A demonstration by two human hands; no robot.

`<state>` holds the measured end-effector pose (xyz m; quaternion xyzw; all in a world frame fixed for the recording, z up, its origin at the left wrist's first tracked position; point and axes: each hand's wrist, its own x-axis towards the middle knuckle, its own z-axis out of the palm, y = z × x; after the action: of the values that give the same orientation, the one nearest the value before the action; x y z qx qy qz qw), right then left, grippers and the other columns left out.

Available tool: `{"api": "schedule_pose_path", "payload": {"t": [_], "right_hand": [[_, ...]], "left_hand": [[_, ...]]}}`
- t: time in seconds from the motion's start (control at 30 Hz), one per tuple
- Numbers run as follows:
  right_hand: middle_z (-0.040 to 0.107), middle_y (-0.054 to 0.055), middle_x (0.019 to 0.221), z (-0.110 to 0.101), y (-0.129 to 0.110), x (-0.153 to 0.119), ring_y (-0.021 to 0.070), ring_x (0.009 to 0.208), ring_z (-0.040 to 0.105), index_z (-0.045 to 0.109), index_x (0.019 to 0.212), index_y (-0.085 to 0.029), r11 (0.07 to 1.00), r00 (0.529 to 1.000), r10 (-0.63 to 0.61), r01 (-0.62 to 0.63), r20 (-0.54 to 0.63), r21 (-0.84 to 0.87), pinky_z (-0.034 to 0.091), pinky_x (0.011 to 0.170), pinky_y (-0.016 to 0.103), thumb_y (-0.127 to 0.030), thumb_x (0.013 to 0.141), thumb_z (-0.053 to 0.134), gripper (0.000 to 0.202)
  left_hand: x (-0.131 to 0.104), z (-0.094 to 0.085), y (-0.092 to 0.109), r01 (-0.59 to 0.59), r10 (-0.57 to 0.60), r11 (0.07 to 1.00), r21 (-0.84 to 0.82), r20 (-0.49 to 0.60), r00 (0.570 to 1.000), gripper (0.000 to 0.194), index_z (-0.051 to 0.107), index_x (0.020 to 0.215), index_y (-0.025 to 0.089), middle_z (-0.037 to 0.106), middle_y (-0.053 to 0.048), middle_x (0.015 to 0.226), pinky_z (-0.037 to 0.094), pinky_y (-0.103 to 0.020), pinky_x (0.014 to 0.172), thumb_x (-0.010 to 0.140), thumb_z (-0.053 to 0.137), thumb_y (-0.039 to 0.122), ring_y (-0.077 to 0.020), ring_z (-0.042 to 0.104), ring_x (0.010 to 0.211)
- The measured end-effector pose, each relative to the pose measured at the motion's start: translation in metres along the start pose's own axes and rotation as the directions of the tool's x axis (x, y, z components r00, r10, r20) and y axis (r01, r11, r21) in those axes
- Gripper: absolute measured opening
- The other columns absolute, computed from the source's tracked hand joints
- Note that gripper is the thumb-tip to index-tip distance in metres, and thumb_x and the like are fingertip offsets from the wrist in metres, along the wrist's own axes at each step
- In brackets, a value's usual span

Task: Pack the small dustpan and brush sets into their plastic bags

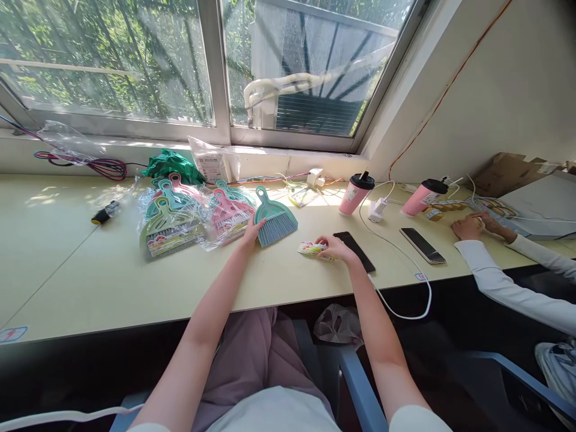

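A teal mini dustpan with a grey-bristled brush nested in it lies on the table in front of me. My left hand grips its left edge between thumb and fingers. To the right, my right hand is closed on a printed paper label, white with yellow-green and red, close to the tabletop. Left of my left hand lie more dustpan sets in clear plastic: a pink one and a green one, with further pink and teal handles behind them.
A black phone lies beside my right hand. Behind stand a pink cup and a white charger with its cable. Another phone, a second cup and a co-worker's hands are farther right. A screwdriver-like tool lies left.
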<state>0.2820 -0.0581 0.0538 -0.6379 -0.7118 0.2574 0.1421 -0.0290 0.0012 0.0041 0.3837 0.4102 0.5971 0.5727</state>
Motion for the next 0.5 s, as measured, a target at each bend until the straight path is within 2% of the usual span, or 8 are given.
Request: {"api": "schedule_pose_path", "payload": {"t": [0.13, 0.23, 0.33, 0.5], "right_hand": [[0.078, 0.005, 0.098, -0.002, -0.022, 0.0, 0.0223, 0.097, 0.07, 0.073, 0.116, -0.021, 0.955, 0.983, -0.184, 0.174, 0.017, 0.239, 0.05, 0.08, 0.028, -0.019, 0.077, 0.072, 0.039], [0.079, 0.005, 0.105, 0.0, -0.041, 0.011, 0.0216, 0.096, 0.07, 0.077, 0.108, -0.02, 0.917, 0.955, -0.294, 0.273, 0.032, 0.29, 0.051, 0.076, 0.026, -0.023, 0.086, 0.064, 0.026], [0.079, 0.005, 0.105, 0.004, -0.062, 0.028, 0.0212, 0.094, 0.07, 0.08, 0.105, -0.019, 0.914, 0.928, -0.365, 0.34, 0.08, 0.223, 0.052, 0.075, 0.026, -0.022, 0.09, 0.061, 0.024], [0.076, 0.007, 0.109, 0.009, -0.093, 0.059, 0.0206, 0.094, 0.067, 0.08, 0.104, -0.021, 0.901, 0.902, -0.427, 0.43, 0.06, -0.064, 0.05, 0.08, 0.029, -0.008, 0.087, 0.064, 0.027]], "left_hand": [[0.003, -0.001, -0.002, -0.001, 0.001, 1.0, 0.009, -0.019, 1.0, 0.069, 0.059, 0.135, 0.028, 0.067, -0.008, 0.13, 0.049, -0.047, 0.109, 0.072, 0.086, 0.034, -0.0314, 0.06, 0.125], [0.003, 0.0, -0.002, 0.015, -0.015, 1.0, 0.008, -0.008, 1.0, 0.07, 0.058, 0.136, 0.029, 0.066, -0.008, 0.13, 0.05, -0.048, 0.107, 0.072, 0.086, 0.034, -0.0316, 0.062, 0.123], [-0.002, 0.002, 0.0, 0.03, -0.03, 0.999, 0.021, 0.026, 0.999, 0.068, 0.058, 0.135, 0.029, 0.067, -0.008, 0.13, 0.051, -0.049, 0.107, 0.074, 0.086, 0.037, -0.0309, 0.062, 0.123], [-0.011, 0.006, 0.006, 0.023, -0.026, 0.999, 0.027, 0.153, 0.988, 0.065, 0.057, 0.134, 0.027, 0.067, -0.01, 0.127, 0.053, -0.051, 0.103, 0.077, 0.083, 0.048, -0.0308, 0.066, 0.116]]}}
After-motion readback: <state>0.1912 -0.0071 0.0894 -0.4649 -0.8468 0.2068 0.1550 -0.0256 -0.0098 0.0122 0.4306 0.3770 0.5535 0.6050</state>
